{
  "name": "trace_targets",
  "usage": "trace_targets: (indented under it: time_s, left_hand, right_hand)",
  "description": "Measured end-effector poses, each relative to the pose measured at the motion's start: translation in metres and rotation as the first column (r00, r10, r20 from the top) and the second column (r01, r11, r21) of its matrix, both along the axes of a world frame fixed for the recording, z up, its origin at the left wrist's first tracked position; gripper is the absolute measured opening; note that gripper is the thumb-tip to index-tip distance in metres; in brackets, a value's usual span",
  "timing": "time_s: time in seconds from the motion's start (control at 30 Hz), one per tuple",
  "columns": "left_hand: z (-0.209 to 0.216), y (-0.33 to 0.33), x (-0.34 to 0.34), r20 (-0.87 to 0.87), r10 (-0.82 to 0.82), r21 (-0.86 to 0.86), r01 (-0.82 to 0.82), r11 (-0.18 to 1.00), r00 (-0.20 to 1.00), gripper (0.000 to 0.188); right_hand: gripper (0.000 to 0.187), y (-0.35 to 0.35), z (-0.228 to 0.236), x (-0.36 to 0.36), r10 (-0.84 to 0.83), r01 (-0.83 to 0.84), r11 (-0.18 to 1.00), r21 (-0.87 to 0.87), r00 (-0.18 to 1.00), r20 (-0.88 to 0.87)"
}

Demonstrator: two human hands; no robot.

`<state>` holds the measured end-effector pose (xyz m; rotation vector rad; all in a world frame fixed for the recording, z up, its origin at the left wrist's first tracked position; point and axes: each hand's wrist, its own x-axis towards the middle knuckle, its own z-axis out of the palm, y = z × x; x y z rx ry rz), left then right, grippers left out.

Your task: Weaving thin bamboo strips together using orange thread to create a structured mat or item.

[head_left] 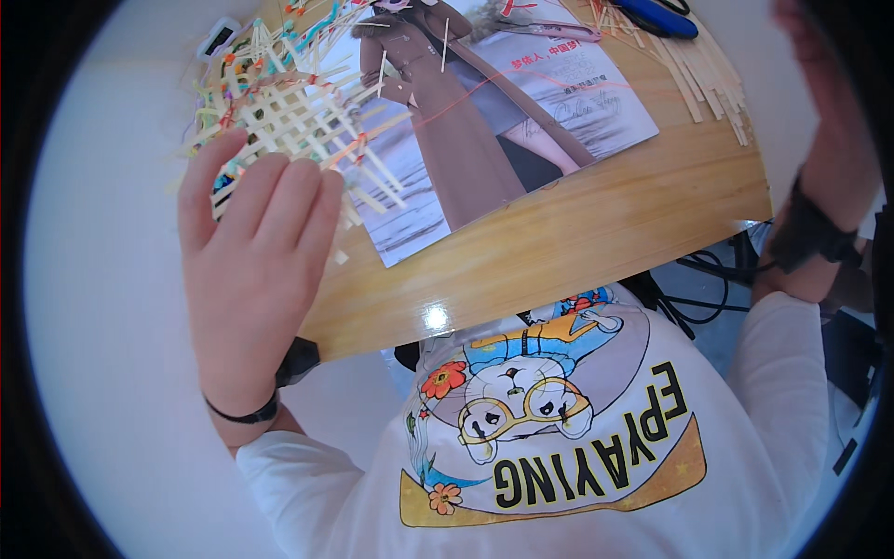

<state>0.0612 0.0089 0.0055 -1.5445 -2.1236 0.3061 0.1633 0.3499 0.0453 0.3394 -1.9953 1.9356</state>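
My left hand bends its fingers over a loosely woven mat of pale flat strips at the table's far left. Its index finger arches along the mat's near left side, and the fingertips are partly hidden. Orange-red thread and colourful beads sit among the strips. From the mat, a thin red thread crosses a magazine toward the right. My right hand is raised at the far right, well away from the mat. The dark rim of the picture hides most of its fingers, so what it holds does not show.
The magazine lies under part of the mat on a wooden table. More loose pale strips and a blue-handled tool are at the far right. A small white device stands behind the mat. Black cables hang below the table edge.
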Motion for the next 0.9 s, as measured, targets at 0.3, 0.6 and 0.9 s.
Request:
trace_targets:
  time_s: [0.3,0.6,0.9]
  left_hand:
    - [-0.015,0.001,-0.007,-0.019,-0.113,0.027,0.113,0.993,0.993,0.018]
    - [-0.020,0.002,-0.009,-0.198,-0.155,0.130,0.183,0.975,0.968,0.030]
    - [-0.030,0.007,0.015,-0.153,-0.101,0.283,0.141,0.949,0.983,0.025]
  right_hand:
    - [0.010,-0.084,-0.037,-0.045,0.248,-0.201,0.963,-0.180,0.922,0.298]
    - [0.011,-0.095,-0.079,-0.054,0.446,-0.240,0.833,-0.499,0.825,0.346]
    - [0.012,-0.104,-0.086,-0.042,0.230,-0.219,0.967,-0.128,0.970,0.078]
